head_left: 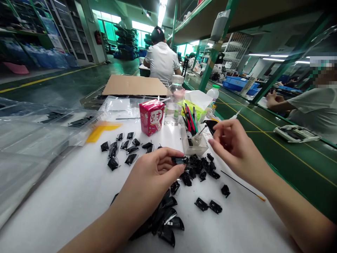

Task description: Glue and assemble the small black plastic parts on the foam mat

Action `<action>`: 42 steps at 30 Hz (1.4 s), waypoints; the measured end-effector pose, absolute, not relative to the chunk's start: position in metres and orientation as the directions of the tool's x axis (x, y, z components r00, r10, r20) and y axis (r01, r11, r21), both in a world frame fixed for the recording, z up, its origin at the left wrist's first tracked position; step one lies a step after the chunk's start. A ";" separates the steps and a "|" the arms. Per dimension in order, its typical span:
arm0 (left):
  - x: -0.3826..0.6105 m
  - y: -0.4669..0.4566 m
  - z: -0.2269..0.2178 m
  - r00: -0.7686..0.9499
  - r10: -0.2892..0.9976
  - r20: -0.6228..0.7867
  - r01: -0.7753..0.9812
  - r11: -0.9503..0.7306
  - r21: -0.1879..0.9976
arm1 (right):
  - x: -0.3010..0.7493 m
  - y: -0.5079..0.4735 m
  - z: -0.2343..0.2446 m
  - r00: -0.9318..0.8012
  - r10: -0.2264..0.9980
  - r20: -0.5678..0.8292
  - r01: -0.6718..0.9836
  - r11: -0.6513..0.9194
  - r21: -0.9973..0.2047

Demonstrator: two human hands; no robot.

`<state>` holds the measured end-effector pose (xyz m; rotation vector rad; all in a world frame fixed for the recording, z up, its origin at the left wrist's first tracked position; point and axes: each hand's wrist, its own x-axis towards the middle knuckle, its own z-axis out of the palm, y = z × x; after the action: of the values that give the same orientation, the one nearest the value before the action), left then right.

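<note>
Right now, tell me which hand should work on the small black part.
The right hand, most likely. The left hand grips the small black part, so it is occupied, while the right hand is poised just beside it, pinching a thin white-tipped tool.

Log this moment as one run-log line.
left hand: holds black plastic part | right hand: pinches thin white tool | nearby: pile of black parts
</note>
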<state>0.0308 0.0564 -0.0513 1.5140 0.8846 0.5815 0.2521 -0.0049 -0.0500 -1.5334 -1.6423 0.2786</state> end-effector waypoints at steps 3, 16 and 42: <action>0.029 0.059 -0.048 0.565 0.816 -0.121 0.212 -0.002 0.977 | 0.243 -0.029 -0.041 -0.134 0.985 0.107 0.746 0.171 -0.643; 0.029 0.061 -0.050 0.509 0.851 -0.126 0.297 -0.036 0.954 | 0.243 -0.043 -0.047 -0.435 0.869 -0.235 0.791 0.244 -0.561; 0.031 0.062 -0.050 0.515 0.848 -0.126 0.283 -0.029 0.959 | 0.236 -0.054 -0.059 -0.358 0.896 -0.261 0.859 0.207 -0.469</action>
<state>0.0309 0.0616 -0.0498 1.5839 0.9953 0.6013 0.2362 -0.0538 -0.0593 -1.7391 -2.3871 0.8531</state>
